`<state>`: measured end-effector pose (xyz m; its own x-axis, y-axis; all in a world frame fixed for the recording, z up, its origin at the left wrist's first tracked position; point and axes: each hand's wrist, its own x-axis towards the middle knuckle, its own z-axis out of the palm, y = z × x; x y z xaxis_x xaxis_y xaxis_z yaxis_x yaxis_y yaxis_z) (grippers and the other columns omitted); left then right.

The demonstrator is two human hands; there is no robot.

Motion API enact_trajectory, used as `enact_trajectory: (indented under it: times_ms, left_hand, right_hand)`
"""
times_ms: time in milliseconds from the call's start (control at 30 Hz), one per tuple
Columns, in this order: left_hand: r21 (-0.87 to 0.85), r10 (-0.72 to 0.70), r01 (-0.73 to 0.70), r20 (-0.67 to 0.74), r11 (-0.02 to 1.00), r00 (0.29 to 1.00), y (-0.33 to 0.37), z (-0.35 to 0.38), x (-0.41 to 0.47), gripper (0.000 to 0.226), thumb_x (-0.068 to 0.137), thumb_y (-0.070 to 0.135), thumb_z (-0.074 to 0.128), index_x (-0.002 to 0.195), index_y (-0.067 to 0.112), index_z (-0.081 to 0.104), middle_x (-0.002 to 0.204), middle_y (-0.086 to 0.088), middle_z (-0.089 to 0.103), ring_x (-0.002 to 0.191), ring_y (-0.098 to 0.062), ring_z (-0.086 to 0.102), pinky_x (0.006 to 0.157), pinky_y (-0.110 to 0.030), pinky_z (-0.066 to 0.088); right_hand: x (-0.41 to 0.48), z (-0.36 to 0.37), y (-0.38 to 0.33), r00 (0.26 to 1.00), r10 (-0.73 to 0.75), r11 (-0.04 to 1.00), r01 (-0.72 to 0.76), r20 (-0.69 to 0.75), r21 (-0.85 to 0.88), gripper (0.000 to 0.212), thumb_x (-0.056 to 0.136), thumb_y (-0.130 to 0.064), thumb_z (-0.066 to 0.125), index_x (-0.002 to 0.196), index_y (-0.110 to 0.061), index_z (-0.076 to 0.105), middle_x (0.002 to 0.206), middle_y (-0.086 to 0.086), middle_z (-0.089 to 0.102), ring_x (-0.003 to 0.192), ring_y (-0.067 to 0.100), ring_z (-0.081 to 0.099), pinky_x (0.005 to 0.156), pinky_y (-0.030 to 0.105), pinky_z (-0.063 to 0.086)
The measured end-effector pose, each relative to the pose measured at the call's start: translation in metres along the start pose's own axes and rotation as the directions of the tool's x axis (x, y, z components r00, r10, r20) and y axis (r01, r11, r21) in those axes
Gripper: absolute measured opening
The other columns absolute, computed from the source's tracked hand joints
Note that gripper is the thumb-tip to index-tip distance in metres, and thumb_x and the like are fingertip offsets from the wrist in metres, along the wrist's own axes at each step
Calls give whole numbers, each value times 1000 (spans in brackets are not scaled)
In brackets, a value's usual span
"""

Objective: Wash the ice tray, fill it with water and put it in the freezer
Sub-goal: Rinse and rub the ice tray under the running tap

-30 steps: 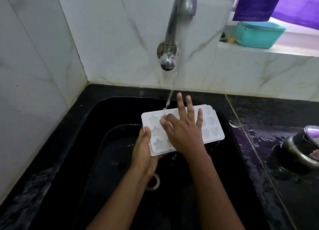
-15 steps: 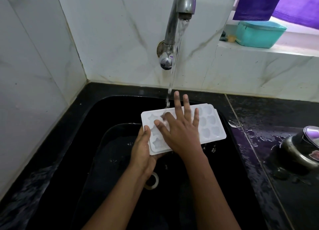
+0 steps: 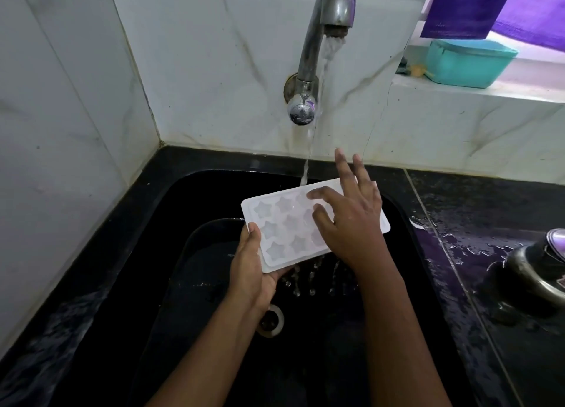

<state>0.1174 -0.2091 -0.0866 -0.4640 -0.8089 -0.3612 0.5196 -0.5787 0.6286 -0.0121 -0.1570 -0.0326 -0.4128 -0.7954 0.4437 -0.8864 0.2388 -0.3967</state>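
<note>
Black sink (image 3: 183, 199), tap (image 3: 334, 6) running. Star-mould ice tray (image 3: 284, 226), long axis 8-to-2 o'clock. Left hand (image 3: 250, 272) grips 8 o'clock end. Right hand (image 3: 351, 223), fingers spread, holding nothing, rests on 2 o'clock half.

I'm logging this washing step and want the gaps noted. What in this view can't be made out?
All in the head view:
Ice tray: its right half is covered by the right hand.
Left hand: its fingers are hidden beneath the tray.
Drain: partly behind the left wrist.
Metal pot: cut off by the right edge.
Items beside the teal container: too small to identify.
</note>
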Motion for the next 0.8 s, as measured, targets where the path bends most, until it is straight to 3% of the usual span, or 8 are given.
enact_trajectory:
  times_ms: [67,233,400,467,633,800]
  left_hand:
    - [-9,1,-1,0,1000,1000,1,0,0,34,102,35,37,127,22,56,108,-6,73,94,-24,71,73,-46,57]
    - [-66,15,-11,53,998,998,1,1,-1,36,103,34,34,130,21,53,111,-8,72,96,-25,71,67,-43,59]
    - [-109,14,-8,54,994,998,2,2,-1,37,103,33,34,131,20,53,113,-9,71,94,-24,71,65,-40,59]
    - [-102,11,-5,51,995,999,2,2,-1,38,103,34,34,133,19,52,117,-11,69,98,-27,70,67,-42,59]
    - [-82,3,0,42,997,999,0,2,-1,37,103,34,35,131,19,53,115,-9,70,95,-23,71,69,-40,59]
    - [-74,22,-20,25,997,999,3,-1,1,35,103,34,35,129,20,55,113,-9,71,93,-23,71,73,-42,58]
  right_hand:
    - [0,-2,-3,998,-12,1000,10,58,27,29,79,-27,45,95,-27,69,158,-10,5,144,11,-10,114,45,-1]
    - [0,1,-14,918,11,999,4,396,-39,24,91,-34,48,104,-33,68,158,-14,-10,144,8,-17,115,43,-7]
    - [-4,7,-21,861,15,995,37,508,-91,35,93,-40,44,126,-36,55,152,-11,-28,141,14,-28,113,47,-13]
    - [-3,5,-17,850,21,995,34,527,-95,35,94,-42,42,127,-40,53,153,-10,-28,141,13,-28,113,46,-14]
    - [-9,13,-26,925,18,988,43,380,-151,35,98,-44,34,113,-31,62,155,-8,-26,139,11,-31,112,46,-17]
    - [-7,15,-27,885,8,994,42,466,-98,35,95,-38,37,125,-35,56,156,-8,-24,140,12,-29,111,45,-18]
